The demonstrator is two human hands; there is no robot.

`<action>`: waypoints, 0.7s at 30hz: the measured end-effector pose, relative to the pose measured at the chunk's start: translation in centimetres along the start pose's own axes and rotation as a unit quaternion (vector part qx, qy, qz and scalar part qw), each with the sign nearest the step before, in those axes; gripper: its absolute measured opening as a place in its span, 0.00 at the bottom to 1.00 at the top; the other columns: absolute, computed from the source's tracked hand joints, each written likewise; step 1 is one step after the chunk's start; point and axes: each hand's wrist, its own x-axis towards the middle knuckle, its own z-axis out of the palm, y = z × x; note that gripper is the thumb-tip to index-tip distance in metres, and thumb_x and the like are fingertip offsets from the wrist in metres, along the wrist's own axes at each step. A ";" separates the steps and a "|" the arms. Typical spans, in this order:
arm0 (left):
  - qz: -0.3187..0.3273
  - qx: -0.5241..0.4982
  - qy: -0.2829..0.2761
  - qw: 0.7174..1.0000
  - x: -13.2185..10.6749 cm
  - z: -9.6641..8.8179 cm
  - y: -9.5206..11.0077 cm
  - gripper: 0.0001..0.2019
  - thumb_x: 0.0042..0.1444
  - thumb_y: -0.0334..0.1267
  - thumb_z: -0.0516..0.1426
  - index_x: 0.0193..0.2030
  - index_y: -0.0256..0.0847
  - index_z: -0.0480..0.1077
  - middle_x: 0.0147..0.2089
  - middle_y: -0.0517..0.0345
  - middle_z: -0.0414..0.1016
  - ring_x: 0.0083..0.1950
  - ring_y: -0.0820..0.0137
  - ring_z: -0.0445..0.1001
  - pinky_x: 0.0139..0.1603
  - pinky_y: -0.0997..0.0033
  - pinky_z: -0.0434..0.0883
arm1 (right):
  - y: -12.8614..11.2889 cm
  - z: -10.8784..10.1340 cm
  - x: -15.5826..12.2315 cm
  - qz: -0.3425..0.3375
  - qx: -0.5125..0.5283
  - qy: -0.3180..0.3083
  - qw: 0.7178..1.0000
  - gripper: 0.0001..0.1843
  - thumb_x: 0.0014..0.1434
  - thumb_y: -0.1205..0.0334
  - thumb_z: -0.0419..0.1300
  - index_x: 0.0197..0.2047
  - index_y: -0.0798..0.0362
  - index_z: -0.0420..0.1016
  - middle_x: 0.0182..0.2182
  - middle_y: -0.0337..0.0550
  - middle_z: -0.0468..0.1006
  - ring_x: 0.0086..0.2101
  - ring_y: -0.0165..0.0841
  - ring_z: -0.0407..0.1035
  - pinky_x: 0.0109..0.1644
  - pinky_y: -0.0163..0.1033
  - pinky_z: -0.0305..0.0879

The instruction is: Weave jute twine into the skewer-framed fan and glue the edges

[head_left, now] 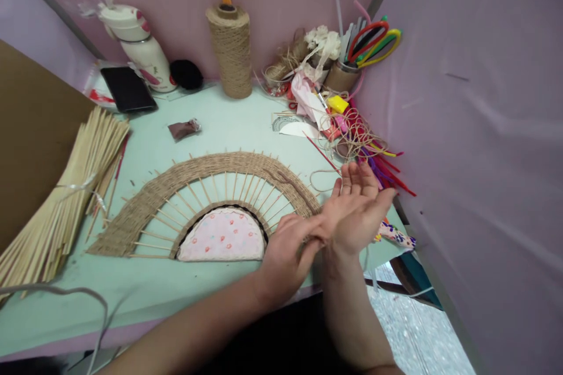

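Observation:
A fan-shaped weaving point(163, 186) of tan twine on thin wooden sticks lies on the table. Its inner half-circle is a pale pink cloth patch point(222, 238) with small red prints, edged by a dark band. Over the woven band's right side runs a loose brown cord point(292, 183) towards my hands. My left hand point(285, 252) is closed by the fan's right end, thumb and forefinger at the heel of my right palm; whatever they pinch is hidden. My right hand point(357, 211) is turned palm up with fingers stretched out, holding nothing visible. Both hands cover the fan's right end.
A bundle of flat wooden strips point(57, 199) lies left. Along the back stand a white bottle point(147, 61), a twine spool point(229, 53) and a can point(342, 77) with scissors. Tangled twine point(352, 129) and pipe cleaners are at right. A cable point(94, 293) crosses the front left.

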 end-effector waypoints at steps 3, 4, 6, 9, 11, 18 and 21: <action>-0.182 -0.181 0.087 0.963 1.6 -0.7 0.7 0.25 0.50 0.31 0.66 0.55 0.44 0.67 0.34 0.60 0.77 0.38 0.69 0.75 0.46 0.67 0.69 | -0.1 -0.1 0.2 0.028 0.018 0.005 0.999 0.22 0.64 0.41 0.48 0.45 0.49 0.71 0.51 0.47 0.73 0.54 0.37 0.69 0.66 0.53 0.56; -0.224 -0.232 0.107 0.940 2.2 -0.9 0.9 0.27 0.48 0.32 0.67 0.55 0.43 0.67 0.33 0.62 0.76 0.37 0.71 0.74 0.43 0.70 0.69 | -0.1 -0.3 0.3 0.026 0.009 -0.007 1.000 0.20 0.64 0.44 0.50 0.43 0.50 0.72 0.48 0.46 0.74 0.51 0.36 0.70 0.64 0.52 0.57; -0.266 -0.293 0.124 0.910 3.1 -1.5 1.2 0.28 0.46 0.33 0.69 0.54 0.41 0.66 0.31 0.64 0.73 0.34 0.74 0.72 0.41 0.73 0.68 | -0.1 -0.8 0.1 0.018 -0.026 -0.050 0.998 0.16 0.64 0.48 0.53 0.41 0.51 0.73 0.43 0.45 0.76 0.46 0.35 0.71 0.61 0.50 0.61; -0.275 -0.314 0.134 0.899 3.8 -2.0 1.2 0.28 0.46 0.32 0.69 0.53 0.41 0.65 0.31 0.65 0.73 0.34 0.76 0.71 0.40 0.74 0.68 | -0.2 -1.8 -0.8 0.018 -0.105 -0.146 0.984 0.13 0.65 0.52 0.55 0.40 0.51 0.75 0.39 0.44 0.77 0.42 0.34 0.72 0.55 0.47 0.66; -0.268 -0.314 0.145 0.899 3.8 -2.1 1.1 0.29 0.45 0.32 0.69 0.53 0.42 0.65 0.32 0.65 0.74 0.35 0.75 0.72 0.42 0.73 0.68 | -0.5 -2.3 -1.5 0.021 -0.171 -0.219 0.960 0.12 0.64 0.52 0.56 0.41 0.51 0.76 0.39 0.44 0.78 0.42 0.34 0.73 0.52 0.44 0.68; -0.246 -0.302 0.153 0.908 3.4 -2.0 0.5 0.30 0.47 0.32 0.68 0.56 0.45 0.65 0.40 0.61 0.78 0.41 0.72 0.78 0.50 0.67 0.71 | -1.2 -2.7 -2.5 0.023 -0.228 -0.290 0.929 0.11 0.64 0.53 0.57 0.42 0.50 0.75 0.36 0.43 0.80 0.39 0.34 0.75 0.43 0.40 0.72; -0.248 -0.301 0.165 0.906 3.4 -2.1 0.5 0.30 0.46 0.31 0.68 0.57 0.44 0.65 0.39 0.61 0.77 0.41 0.73 0.76 0.48 0.70 0.71 | -1.0 -2.9 -2.5 -0.011 -0.254 -0.301 0.919 0.10 0.61 0.55 0.62 0.44 0.49 0.76 0.39 0.43 0.79 0.42 0.35 0.74 0.47 0.42 0.71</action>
